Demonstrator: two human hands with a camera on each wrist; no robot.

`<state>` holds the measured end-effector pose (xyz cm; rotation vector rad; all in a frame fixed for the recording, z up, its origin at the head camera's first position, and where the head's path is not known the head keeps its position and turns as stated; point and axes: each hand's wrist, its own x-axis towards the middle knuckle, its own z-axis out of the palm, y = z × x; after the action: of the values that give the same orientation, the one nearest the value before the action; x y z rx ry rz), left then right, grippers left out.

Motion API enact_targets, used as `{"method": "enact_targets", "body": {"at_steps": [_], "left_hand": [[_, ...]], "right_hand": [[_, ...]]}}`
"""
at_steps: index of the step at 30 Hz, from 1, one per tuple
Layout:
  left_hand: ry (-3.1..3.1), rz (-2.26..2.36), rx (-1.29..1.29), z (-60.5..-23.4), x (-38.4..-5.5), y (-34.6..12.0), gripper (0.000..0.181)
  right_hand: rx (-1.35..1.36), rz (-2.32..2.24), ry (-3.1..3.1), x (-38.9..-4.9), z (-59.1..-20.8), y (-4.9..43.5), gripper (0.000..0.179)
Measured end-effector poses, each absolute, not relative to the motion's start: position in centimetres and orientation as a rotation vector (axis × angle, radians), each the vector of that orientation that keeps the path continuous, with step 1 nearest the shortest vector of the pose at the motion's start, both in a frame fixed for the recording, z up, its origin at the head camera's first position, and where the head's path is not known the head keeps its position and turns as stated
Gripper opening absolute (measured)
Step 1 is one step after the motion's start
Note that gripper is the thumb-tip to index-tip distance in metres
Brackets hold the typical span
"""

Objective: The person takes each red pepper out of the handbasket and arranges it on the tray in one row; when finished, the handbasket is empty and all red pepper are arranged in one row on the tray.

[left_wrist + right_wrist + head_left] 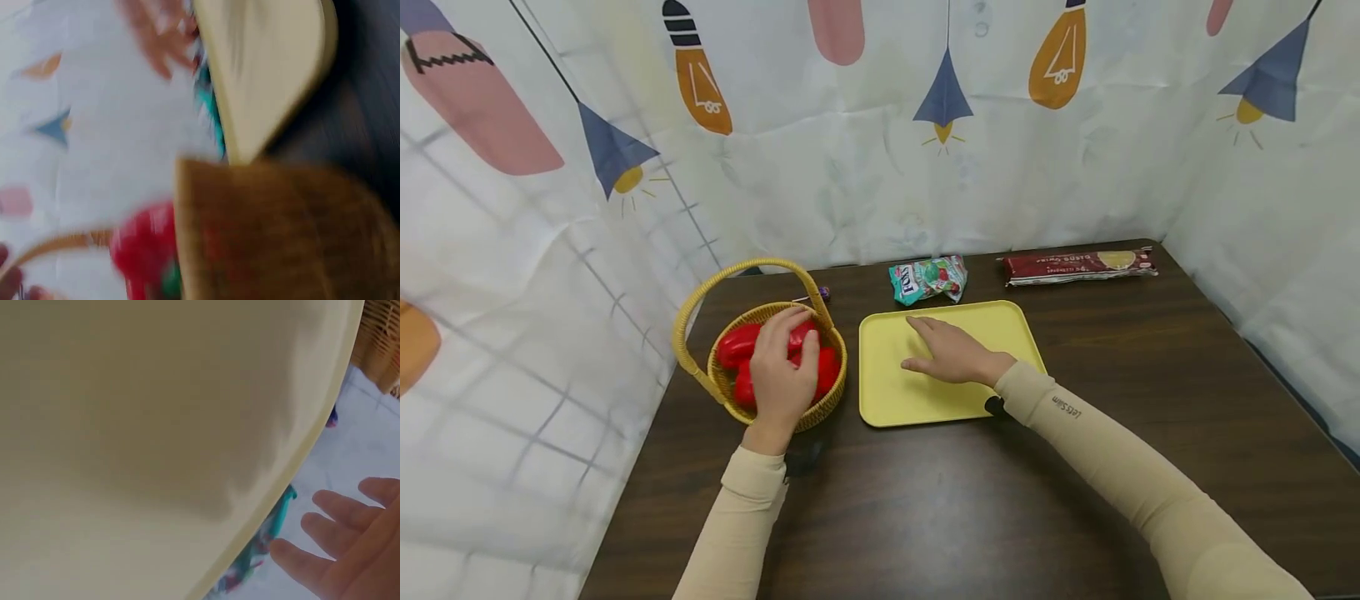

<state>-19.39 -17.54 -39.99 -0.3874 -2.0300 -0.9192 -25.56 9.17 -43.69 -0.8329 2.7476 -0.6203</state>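
A woven basket (822, 412) with a tall arched handle (679, 329) stands on the left of the table and holds several glossy red peppers (739, 345). My left hand (784, 367) is over the basket, its fingers loosely bent near the far rim and nothing visible in its grasp. Blur in the left wrist view hides whether its fingertips touch the handle. Above the yellow tray (887, 392) my right hand (957, 352) hovers with fingers extended and holds nothing. The right wrist view shows those fingers (337, 534) spread apart.
Behind the tray lies a teal candy bag (928, 279). A long dark-red snack packet (1078, 265) lies at the back right. Something small and purple (824, 293) sits behind the basket. A printed curtain (850, 167) surrounds the dark wooden table (910, 508).
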Motion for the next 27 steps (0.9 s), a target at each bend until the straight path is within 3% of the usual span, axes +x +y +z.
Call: {"method": "enact_targets", "body": {"at_steps": [9,14,27], "left_hand": [[-1.418,-0.855,0.009,-38.7,-16.5,-22.2,0.019],[-1.461,-0.996,0.114,-39.4,-16.0,-23.4,0.035],[-1.762,-1.425,0.37,-42.8,-17.3,-25.0,0.033]], "right_hand": [[-0.872,-0.728,2.738,-24.1,-45.4,7.0,0.077],[-0.874,-0.766,2.72,-23.6,-45.8,6.2,0.074],[-0.989,-1.062,2.742,-22.6,-44.2,2.8,0.06]]}}
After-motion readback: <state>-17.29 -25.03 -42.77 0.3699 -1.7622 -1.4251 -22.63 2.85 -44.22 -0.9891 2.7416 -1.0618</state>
